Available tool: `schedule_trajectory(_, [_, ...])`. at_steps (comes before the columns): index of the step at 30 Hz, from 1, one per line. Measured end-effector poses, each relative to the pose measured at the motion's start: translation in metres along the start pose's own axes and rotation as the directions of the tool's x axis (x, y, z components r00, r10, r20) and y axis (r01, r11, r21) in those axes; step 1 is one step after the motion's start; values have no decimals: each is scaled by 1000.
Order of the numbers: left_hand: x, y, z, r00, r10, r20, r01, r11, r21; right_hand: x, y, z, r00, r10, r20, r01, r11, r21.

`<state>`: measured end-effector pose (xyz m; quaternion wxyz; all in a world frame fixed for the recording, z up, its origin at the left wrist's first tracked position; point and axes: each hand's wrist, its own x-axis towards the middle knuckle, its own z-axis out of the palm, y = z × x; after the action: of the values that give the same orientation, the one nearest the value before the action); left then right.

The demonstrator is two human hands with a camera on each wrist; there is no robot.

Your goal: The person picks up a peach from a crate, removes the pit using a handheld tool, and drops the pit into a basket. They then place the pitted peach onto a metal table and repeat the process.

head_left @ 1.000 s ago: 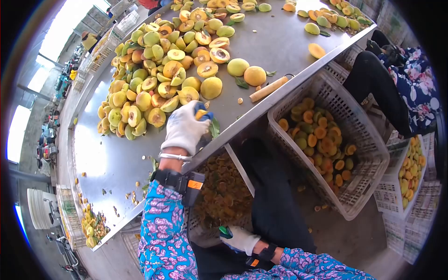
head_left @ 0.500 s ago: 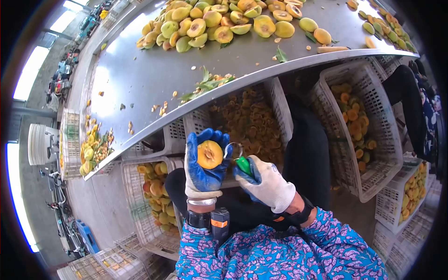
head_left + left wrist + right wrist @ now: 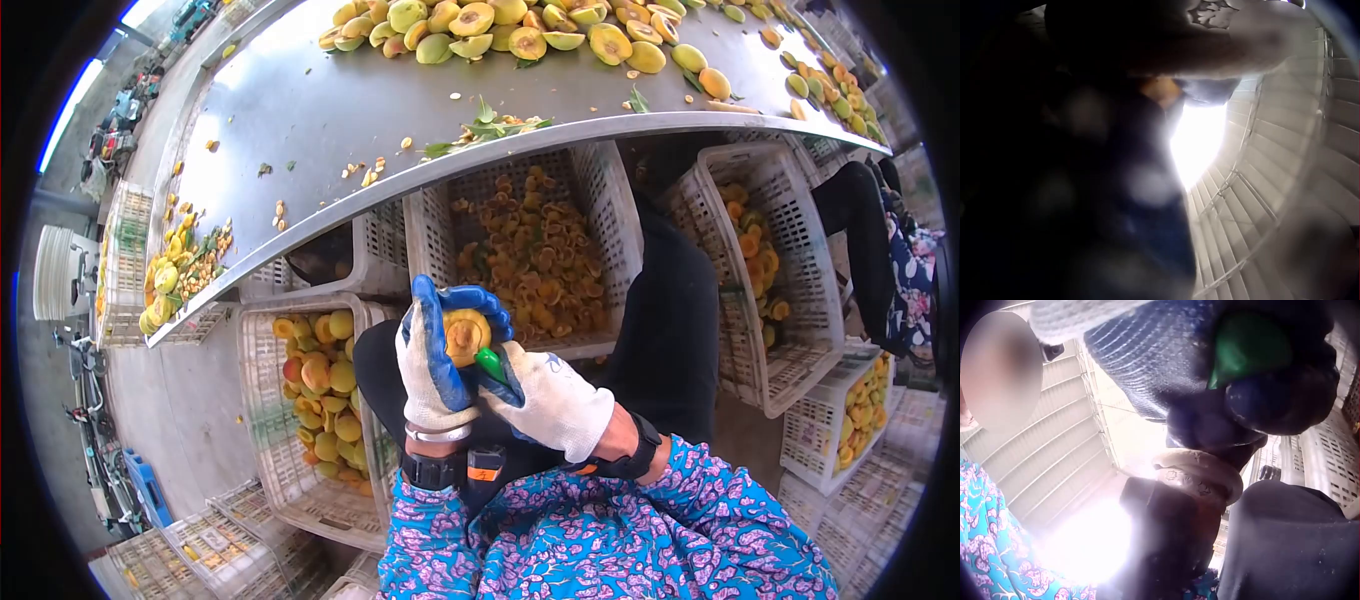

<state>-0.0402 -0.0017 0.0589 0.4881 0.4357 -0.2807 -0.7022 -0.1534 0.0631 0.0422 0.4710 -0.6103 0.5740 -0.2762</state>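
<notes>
Mid-pitting: left hand (image 3: 437,365) cups a halved peach (image 3: 466,335) over the lap, right hand (image 3: 545,400) grips green corer (image 3: 490,364) digging in; pit not yet out, many halves left on table (image 3: 300,110) above.

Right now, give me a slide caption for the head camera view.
Left hand holds a halved peach while right hand works a green-handled tool into it, above fruit crates.

Counter (image 3: 300,110) of smooth, dull-gleaming sheet metal; crates (image 3: 600,200) of white latticed plastic; hands (image 3: 480,375) in knitted cloth gloves with blue rubbery palms; tool handle (image 3: 491,365) glossy green plastic.
</notes>
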Motion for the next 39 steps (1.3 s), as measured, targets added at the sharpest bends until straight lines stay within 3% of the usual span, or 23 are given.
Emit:
schedule_trajectory(4, [-2,-3,-12,999,32,15,-34,989,145,-3,4,4,998,-49,30,43,981,191])
schedule_trajectory(6, [-1,-6,-17,999,12,39,-19,981,191,0,-2,-6,937,180,300,-283,895,344])
schedule_trajectory(7, [2,-8,-22,997,-41,65,27,979,201,0,-5,-10,859,263,440,-443,812,379])
schedule_trajectory(8, [6,-10,-28,992,-92,90,71,975,212,-1,-3,-10,812,277,514,-551,656,516])
schedule_trajectory(10, [7,-7,-30,976,-154,152,106,952,287,-3,1,-13,777,234,584,-607,525,597])
schedule_trajectory(12, [8,-11,-30,979,-151,140,125,976,180,-2,6,-9,719,192,668,-689,321,649])
schedule_trajectory(15, [13,-23,-38,979,-171,116,161,983,90,0,14,-5,701,18,713,-713,65,698])
schedule_trajectory(16, [14,-24,-41,975,-187,120,175,979,104,1,14,-7,683,20,731,-728,106,677])
schedule_trajectory(18, [14,-21,-45,958,-233,170,217,970,107,1,7,-6,697,178,695,-707,335,623])
schedule_trajectory(19, [13,-17,-45,960,-205,192,163,963,214,1,5,-5,707,253,660,-692,441,571])
schedule_trajectory(20, [13,-14,-44,959,-180,220,104,943,317,0,8,-2,710,256,656,-686,460,563])
schedule_trajectory(22, [24,-17,-53,910,-388,149,346,906,243,-2,17,-1,667,131,734,-741,222,634])
schedule_trajectory(23, [25,-19,-53,905,-376,197,354,925,142,-1,20,-2,649,57,758,-759,102,643])
schedule_trajectory(25, [22,-20,-48,893,-349,285,379,924,-56,0,22,-2,661,-16,750,-749,32,661])
schedule_trajectory(26, [20,-24,-43,953,-225,204,247,965,-89,-1,22,-2,686,-55,726,-726,9,687])
schedule_trajectory(29, [12,-37,-36,984,-162,-68,143,964,-223,-1,19,-2,697,-65,714,-716,-18,698])
schedule_trajectory(30, [11,-40,-41,994,-104,-35,95,974,-207,-3,21,0,680,-58,731,-733,-15,680])
schedule_trajectory(31, [8,-41,-45,999,-50,-14,49,997,-60,-4,22,1,662,-49,748,-749,-12,663])
schedule_trajectory(33, [7,-37,-52,987,-99,130,95,995,39,-7,21,2,629,26,777,-777,40,628])
schedule_trajectory(35, [8,-27,-51,960,-250,126,226,957,183,-7,19,-1,608,96,788,-793,113,599])
schedule_trajectory(36, [8,-24,-50,939,-324,117,287,924,254,-11,24,-1,615,-6,788,-787,55,615])
schedule_trajectory(39, [12,-26,-49,915,-350,201,324,933,155,-11,30,-3,589,-155,793,-808,-127,575])
